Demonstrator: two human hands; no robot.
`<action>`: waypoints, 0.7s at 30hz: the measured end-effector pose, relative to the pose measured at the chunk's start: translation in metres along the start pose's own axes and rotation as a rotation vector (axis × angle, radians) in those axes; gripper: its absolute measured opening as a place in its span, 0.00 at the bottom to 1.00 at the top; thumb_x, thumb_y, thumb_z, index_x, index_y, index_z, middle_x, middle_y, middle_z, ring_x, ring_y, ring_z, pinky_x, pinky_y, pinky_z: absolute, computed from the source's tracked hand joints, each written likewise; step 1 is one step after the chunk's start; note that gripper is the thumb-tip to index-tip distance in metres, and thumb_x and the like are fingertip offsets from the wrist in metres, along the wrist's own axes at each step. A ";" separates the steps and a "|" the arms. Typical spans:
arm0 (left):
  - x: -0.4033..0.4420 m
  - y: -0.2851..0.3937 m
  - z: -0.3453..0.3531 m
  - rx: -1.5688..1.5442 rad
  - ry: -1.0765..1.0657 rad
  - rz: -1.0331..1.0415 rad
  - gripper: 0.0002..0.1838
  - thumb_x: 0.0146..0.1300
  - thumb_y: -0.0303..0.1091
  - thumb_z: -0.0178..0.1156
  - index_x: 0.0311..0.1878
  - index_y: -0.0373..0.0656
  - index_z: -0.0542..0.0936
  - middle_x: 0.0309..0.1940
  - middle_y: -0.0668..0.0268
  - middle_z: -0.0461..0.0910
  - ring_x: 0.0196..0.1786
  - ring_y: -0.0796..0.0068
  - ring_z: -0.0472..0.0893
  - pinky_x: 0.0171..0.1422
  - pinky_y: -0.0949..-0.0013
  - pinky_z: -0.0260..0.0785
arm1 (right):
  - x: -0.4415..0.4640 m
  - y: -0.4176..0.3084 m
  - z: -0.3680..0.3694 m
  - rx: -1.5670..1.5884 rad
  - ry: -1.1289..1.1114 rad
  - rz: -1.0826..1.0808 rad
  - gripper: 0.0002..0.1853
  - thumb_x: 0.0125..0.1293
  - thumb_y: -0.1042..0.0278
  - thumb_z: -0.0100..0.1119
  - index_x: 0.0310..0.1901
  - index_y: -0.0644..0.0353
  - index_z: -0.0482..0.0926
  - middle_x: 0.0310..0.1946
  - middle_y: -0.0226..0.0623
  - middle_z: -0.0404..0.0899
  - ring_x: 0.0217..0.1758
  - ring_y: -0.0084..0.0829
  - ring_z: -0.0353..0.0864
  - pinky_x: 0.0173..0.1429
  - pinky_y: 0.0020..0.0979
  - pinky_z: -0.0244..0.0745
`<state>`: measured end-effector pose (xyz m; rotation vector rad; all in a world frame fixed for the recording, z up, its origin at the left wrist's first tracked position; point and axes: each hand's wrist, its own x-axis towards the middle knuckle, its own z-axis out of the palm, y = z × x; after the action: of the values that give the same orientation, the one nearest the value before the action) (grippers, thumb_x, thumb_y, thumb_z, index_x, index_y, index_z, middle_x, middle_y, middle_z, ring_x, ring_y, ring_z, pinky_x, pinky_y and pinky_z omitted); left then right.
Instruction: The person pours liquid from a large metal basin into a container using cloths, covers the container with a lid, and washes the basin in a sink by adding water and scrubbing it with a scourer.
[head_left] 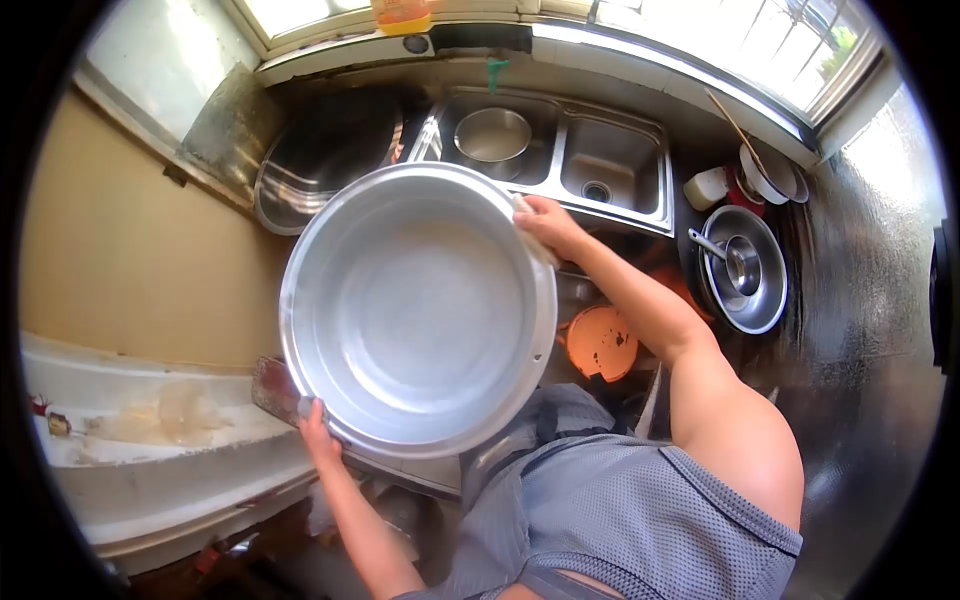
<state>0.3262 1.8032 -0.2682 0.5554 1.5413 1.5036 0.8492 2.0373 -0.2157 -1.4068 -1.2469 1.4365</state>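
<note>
A large silver metal basin (420, 310) fills the middle of the head view, its inside facing the camera. At its lower left rim my left hand (319, 436) is closed, with a small greyish piece at the fingertips. My right hand (548, 226) grips the upper right rim, and a pale cloth (537, 245) lies between the fingers and the metal. Behind the basin is a double steel sink (612, 160), with a round metal pot (492, 136) in its left bowl.
Left of the sink leans a big dark metal pan (330, 150). An orange lid or bucket (601, 343) is below the sink. To the right are an oval metal bowl (768, 290) with a ladle (741, 265) and a white bowl (757, 180). A white ledge (150, 485) runs along the left.
</note>
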 end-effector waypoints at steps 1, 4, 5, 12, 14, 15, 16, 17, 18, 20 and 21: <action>0.025 -0.005 0.019 0.034 -0.086 0.026 0.22 0.68 0.28 0.58 0.64 0.33 0.71 0.56 0.58 0.77 0.58 0.65 0.76 0.63 0.63 0.69 | 0.000 0.003 -0.026 0.016 0.052 -0.032 0.20 0.66 0.66 0.60 0.57 0.67 0.75 0.47 0.42 0.80 0.46 0.29 0.80 0.53 0.33 0.77; 0.056 0.022 0.130 0.051 -0.224 0.030 0.19 0.68 0.28 0.58 0.61 0.33 0.73 0.53 0.59 0.78 0.53 0.67 0.78 0.57 0.66 0.72 | -0.009 0.018 -0.102 0.094 0.258 -0.086 0.16 0.67 0.68 0.59 0.53 0.68 0.77 0.42 0.37 0.81 0.43 0.25 0.79 0.50 0.29 0.75; 0.070 0.024 0.160 0.055 -0.303 0.031 0.19 0.68 0.27 0.58 0.60 0.33 0.73 0.52 0.60 0.78 0.52 0.68 0.79 0.56 0.66 0.72 | -0.019 0.021 -0.123 0.116 0.339 -0.083 0.14 0.67 0.68 0.59 0.50 0.68 0.79 0.40 0.35 0.81 0.41 0.24 0.78 0.48 0.28 0.74; 0.176 0.005 0.358 0.107 -0.794 -0.034 0.13 0.69 0.29 0.58 0.53 0.35 0.78 0.43 0.67 0.81 0.44 0.75 0.80 0.51 0.70 0.72 | -0.088 0.111 -0.250 0.148 0.733 -0.073 0.11 0.69 0.69 0.57 0.44 0.69 0.81 0.35 0.30 0.81 0.35 0.21 0.77 0.42 0.25 0.72; 0.183 0.010 0.415 0.127 -0.830 -0.058 0.12 0.69 0.30 0.59 0.51 0.36 0.79 0.43 0.68 0.81 0.44 0.76 0.80 0.51 0.71 0.71 | -0.106 0.117 -0.250 0.124 0.807 -0.079 0.10 0.69 0.69 0.57 0.43 0.69 0.80 0.34 0.30 0.80 0.35 0.22 0.77 0.41 0.26 0.72; 0.192 0.006 0.438 0.124 -0.845 -0.091 0.11 0.69 0.30 0.59 0.51 0.36 0.79 0.42 0.68 0.81 0.43 0.76 0.80 0.51 0.71 0.71 | -0.115 0.117 -0.244 0.145 0.919 -0.062 0.10 0.69 0.69 0.57 0.42 0.69 0.80 0.33 0.30 0.80 0.34 0.22 0.76 0.41 0.26 0.72; 0.202 -0.002 0.456 0.101 -0.870 -0.105 0.11 0.69 0.30 0.59 0.50 0.36 0.79 0.42 0.68 0.81 0.44 0.76 0.80 0.51 0.71 0.71 | -0.122 0.116 -0.241 0.164 1.032 -0.047 0.10 0.69 0.69 0.57 0.42 0.68 0.80 0.33 0.29 0.79 0.34 0.22 0.75 0.40 0.26 0.71; 0.211 -0.009 0.474 0.079 -0.896 -0.121 0.11 0.69 0.30 0.59 0.50 0.36 0.80 0.42 0.69 0.81 0.44 0.76 0.79 0.51 0.71 0.71 | -0.125 0.118 -0.238 0.163 1.055 -0.041 0.10 0.69 0.69 0.57 0.42 0.68 0.80 0.33 0.29 0.79 0.34 0.22 0.75 0.40 0.26 0.71; 0.219 -0.015 0.489 0.097 -0.946 -0.110 0.11 0.69 0.30 0.59 0.51 0.36 0.79 0.42 0.68 0.81 0.44 0.76 0.79 0.52 0.71 0.71 | -0.127 0.122 -0.232 0.197 1.114 -0.068 0.09 0.69 0.70 0.56 0.41 0.69 0.80 0.32 0.29 0.79 0.34 0.22 0.75 0.40 0.26 0.71; 0.218 -0.017 0.507 0.112 -0.961 -0.154 0.11 0.70 0.31 0.58 0.52 0.37 0.78 0.44 0.68 0.81 0.45 0.75 0.79 0.53 0.70 0.71 | -0.132 0.130 -0.219 0.229 1.195 -0.121 0.09 0.69 0.71 0.56 0.41 0.69 0.79 0.33 0.30 0.78 0.35 0.22 0.75 0.41 0.27 0.70; 0.222 -0.021 0.515 0.106 -0.983 -0.166 0.11 0.70 0.31 0.58 0.52 0.37 0.78 0.44 0.68 0.81 0.45 0.75 0.79 0.53 0.70 0.72 | -0.130 0.133 -0.213 0.224 1.258 -0.104 0.09 0.68 0.71 0.55 0.40 0.69 0.79 0.33 0.31 0.78 0.35 0.23 0.75 0.41 0.27 0.70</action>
<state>0.6424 2.2664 -0.2844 1.0069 0.8515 0.7951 1.0880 1.9090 -0.2938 -1.5931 -0.3081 0.3602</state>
